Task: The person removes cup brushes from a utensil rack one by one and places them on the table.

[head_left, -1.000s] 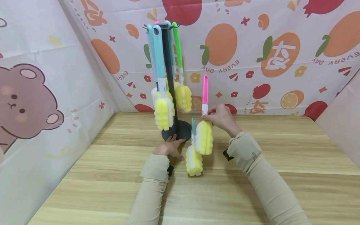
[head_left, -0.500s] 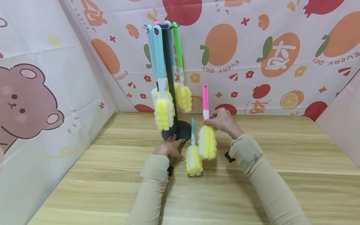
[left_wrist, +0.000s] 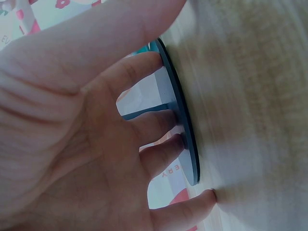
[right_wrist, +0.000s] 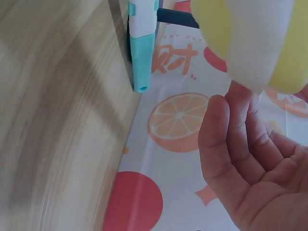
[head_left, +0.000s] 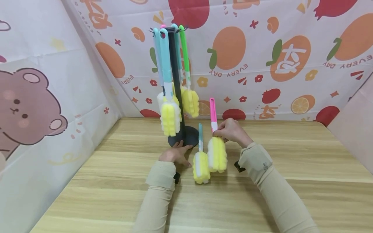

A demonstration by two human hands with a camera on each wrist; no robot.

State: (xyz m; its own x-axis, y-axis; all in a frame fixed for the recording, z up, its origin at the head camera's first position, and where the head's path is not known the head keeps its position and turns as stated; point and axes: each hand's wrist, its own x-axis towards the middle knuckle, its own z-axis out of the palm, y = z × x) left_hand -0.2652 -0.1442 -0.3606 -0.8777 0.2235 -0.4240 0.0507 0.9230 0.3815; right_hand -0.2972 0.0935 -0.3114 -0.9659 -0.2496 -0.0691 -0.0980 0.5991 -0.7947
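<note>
My right hand [head_left: 233,132] pinches a pink-handled sponge brush [head_left: 217,154] at its white neck, just above the yellow and white sponge head. The handle points up. In the right wrist view that sponge head [right_wrist: 260,43] fills the upper right, over curled fingers. My left hand [head_left: 175,154] rests its spread fingers on the front of the black stand's round base [head_left: 190,136]; in the left wrist view several fingertips touch the base's rim [left_wrist: 185,120]. Between the hands a teal-handled sponge brush [head_left: 201,167] lies on the table, its handle pointing away.
The black stand's post [head_left: 176,64] rises at the back, with several sponge brushes hanging from its top hooks. Among them are a light-blue one [head_left: 166,61] in front and a green one [head_left: 185,48] on the right. Printed cloth [head_left: 230,84] backs the wooden table [head_left: 291,168].
My right hand has lowered the pink-handled brush and moved it slightly right, toward me. It now sits beside the teal-handled brush in the head view. My left hand stays on the base.
</note>
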